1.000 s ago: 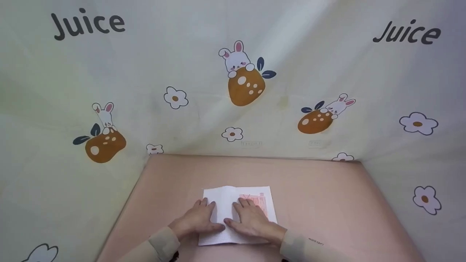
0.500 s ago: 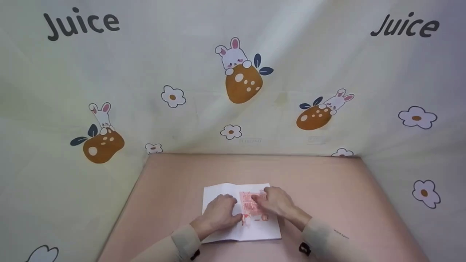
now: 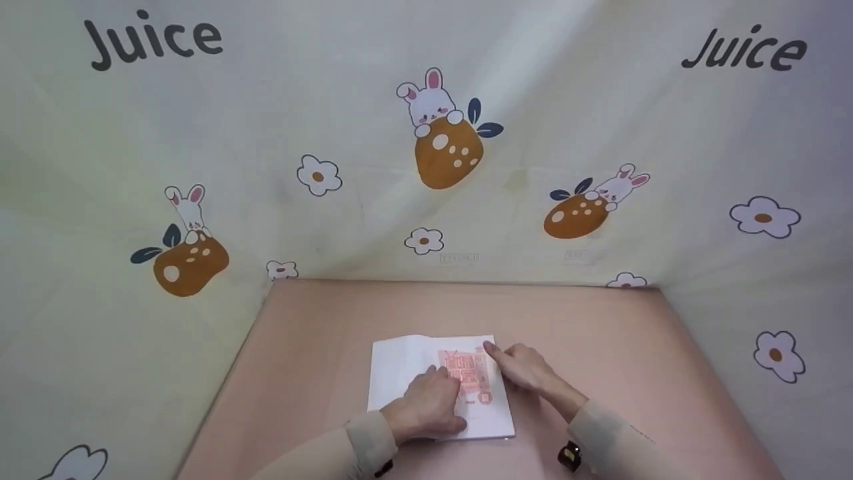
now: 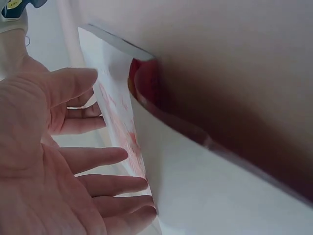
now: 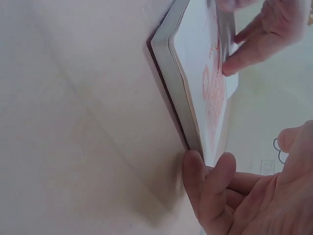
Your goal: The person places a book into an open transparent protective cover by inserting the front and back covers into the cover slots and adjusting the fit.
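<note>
An open booklet [image 3: 496,420] with white pages lies on the pink surface; its right page [image 5: 195,63] carries a red printed picture [image 3: 473,373]. My left hand [image 3: 430,400] rests across the fold and over part of the picture, fingers nearly straight in the left wrist view, fingertips at the page. At the far right corner is my right hand [image 3: 530,367]. Its fingertips [image 5: 194,164] touch the side edge of the page stack, while the thumb stands apart above the page. A dark red cover [image 4: 149,81] shows under the bent spine in the left wrist view.
The pink tabletop [image 3: 600,353] spreads around the booklet. Behind it and along both sides hangs a pale cloth [image 3: 360,100] printed with rabbits, fruit, flowers and lettering.
My left hand has moved right, from the left page onto the fold and picture. My right hand has gone from the page's middle to its far right corner, uncovering the print.
</note>
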Available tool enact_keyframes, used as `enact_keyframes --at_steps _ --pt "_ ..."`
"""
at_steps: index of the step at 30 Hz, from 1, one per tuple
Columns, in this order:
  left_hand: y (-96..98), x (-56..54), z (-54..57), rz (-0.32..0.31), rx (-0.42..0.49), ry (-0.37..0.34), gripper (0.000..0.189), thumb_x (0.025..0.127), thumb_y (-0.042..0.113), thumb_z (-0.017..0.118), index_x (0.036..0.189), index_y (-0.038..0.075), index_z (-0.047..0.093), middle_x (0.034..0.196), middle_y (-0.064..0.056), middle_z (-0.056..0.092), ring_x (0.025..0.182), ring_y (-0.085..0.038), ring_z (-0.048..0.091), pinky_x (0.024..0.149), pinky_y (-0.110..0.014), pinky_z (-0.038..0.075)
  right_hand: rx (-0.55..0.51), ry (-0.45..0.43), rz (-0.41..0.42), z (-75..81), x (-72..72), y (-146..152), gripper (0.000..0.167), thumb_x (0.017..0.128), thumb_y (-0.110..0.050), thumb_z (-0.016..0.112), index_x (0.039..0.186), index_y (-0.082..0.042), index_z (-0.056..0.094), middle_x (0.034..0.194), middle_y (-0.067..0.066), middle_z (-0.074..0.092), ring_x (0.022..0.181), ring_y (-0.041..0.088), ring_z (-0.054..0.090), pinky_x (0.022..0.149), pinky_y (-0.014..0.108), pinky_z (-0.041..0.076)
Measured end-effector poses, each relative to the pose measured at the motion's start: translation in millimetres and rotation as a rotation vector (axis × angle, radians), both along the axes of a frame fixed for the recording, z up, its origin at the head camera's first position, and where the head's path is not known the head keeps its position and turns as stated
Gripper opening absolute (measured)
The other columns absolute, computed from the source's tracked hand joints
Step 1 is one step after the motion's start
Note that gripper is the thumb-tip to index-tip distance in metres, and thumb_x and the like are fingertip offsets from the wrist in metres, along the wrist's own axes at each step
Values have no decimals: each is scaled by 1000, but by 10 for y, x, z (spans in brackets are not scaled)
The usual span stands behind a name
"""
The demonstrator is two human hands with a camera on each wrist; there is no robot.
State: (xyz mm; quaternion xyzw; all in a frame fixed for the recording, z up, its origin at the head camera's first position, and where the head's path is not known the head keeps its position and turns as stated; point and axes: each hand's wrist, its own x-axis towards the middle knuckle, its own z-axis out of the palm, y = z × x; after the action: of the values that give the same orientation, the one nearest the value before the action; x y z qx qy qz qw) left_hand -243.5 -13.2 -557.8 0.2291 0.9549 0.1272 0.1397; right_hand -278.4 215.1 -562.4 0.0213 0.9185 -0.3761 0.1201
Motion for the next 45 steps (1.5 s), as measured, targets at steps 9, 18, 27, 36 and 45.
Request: enact_keyframes --at_steps 9,18,27,36,45 --pt "9 8 6 4 -6 -30 59 82 42 95 126 8 78 130 -17 75 126 -37 73 114 -51 61 -320 -191 17 23 -37 125 69 112 -62 53 104 1 80 82 7 79 67 14 76 66 26 51" --pt "-12 10 3 12 14 -45 58 82 42 95 124 7 77 132 -20 76 141 -46 68 123 -55 55 -469 -384 -49 -32 -106 242 62 108 -64 55 110 -6 75 85 0 71 70 12 64 60 26 44" --pt "-17 11 -13 20 41 -51 59 83 43 94 128 8 76 134 -18 75 131 -37 72 120 -52 56 -381 -231 -54 45 -74 190 57 107 -61 60 91 -8 75 79 0 68 62 13 53 52 25 33" --pt "-11 -56 33 63 228 -46 47 92 56 82 74 20 58 66 9 49 60 -11 46 58 -29 38 -509 -205 -47 135 -58 73 44 111 -46 61 112 -6 76 80 -5 68 66 6 59 58 21 47" --pt "-10 -204 171 261 509 -168 54 94 71 75 86 18 70 66 7 65 55 -10 58 48 -24 40 -656 -198 -32 342 21 -87 51 114 -43 57 141 -1 63 110 6 79 84 11 80 67 27 65"
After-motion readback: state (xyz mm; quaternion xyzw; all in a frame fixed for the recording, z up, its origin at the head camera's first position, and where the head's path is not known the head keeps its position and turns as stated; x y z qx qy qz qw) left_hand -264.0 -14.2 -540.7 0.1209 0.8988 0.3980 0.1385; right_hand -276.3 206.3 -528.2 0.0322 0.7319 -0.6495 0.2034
